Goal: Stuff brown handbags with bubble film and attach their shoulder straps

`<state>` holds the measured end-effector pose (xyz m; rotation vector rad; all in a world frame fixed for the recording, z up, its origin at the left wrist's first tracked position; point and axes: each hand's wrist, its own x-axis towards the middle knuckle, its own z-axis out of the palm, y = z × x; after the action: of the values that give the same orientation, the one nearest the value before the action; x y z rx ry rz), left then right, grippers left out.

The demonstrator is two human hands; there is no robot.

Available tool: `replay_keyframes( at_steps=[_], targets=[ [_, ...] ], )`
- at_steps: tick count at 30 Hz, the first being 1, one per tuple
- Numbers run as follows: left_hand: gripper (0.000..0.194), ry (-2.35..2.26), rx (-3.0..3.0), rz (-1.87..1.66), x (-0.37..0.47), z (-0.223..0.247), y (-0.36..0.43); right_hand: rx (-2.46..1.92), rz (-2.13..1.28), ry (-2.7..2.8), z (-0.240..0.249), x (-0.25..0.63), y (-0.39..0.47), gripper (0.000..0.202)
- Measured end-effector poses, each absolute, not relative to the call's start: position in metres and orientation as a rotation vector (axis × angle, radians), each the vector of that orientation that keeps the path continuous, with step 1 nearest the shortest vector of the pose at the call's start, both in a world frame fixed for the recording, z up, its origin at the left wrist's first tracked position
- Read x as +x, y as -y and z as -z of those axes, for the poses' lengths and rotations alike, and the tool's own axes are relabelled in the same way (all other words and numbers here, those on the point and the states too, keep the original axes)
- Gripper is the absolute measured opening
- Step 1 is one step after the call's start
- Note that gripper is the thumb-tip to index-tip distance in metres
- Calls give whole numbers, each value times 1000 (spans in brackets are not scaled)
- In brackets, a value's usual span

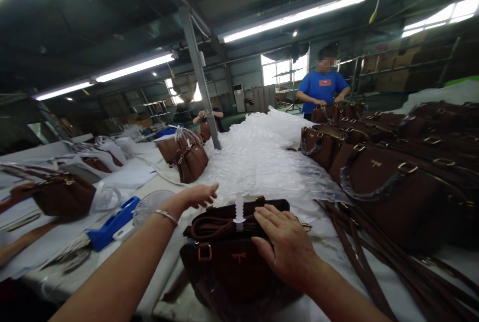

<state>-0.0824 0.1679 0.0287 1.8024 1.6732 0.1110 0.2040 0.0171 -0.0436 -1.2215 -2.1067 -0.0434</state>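
Note:
A dark brown handbag (232,267) with a small dragonfly emblem stands in front of me at the table's near edge. On its top opening lies a coiled brown strap (213,226), bound by a white plastic tie (239,212) that sticks up. My right hand (286,244) rests on the bag's top and front right side, fingers stretched flat over the strap. Beyond the bag's left corner my left hand (200,196) hangs in the air, fingers extended and holding nothing. A heap of clear plastic bags (258,162) lies just past both hands.
Rows of brown handbags (374,167) fill the right side, with loose straps (359,247) before them. At left are a blue tape dispenser (114,225), a small fan (151,205) and a co-worker's arms (30,242) near another handbag (63,195). A co-worker in blue (324,85) stands behind.

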Motion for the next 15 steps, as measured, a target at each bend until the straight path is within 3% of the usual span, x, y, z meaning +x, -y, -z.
replay_keyframes(
  at_steps=[6,15],
  targets=[
    [27,-1481,1676,258,-68,28,-207,-1223,55,2114,43,203,-17,46],
    [32,-1467,1682,137,-87,36,-217,-1222,94,2098,42,197,-23,44]
  ],
)
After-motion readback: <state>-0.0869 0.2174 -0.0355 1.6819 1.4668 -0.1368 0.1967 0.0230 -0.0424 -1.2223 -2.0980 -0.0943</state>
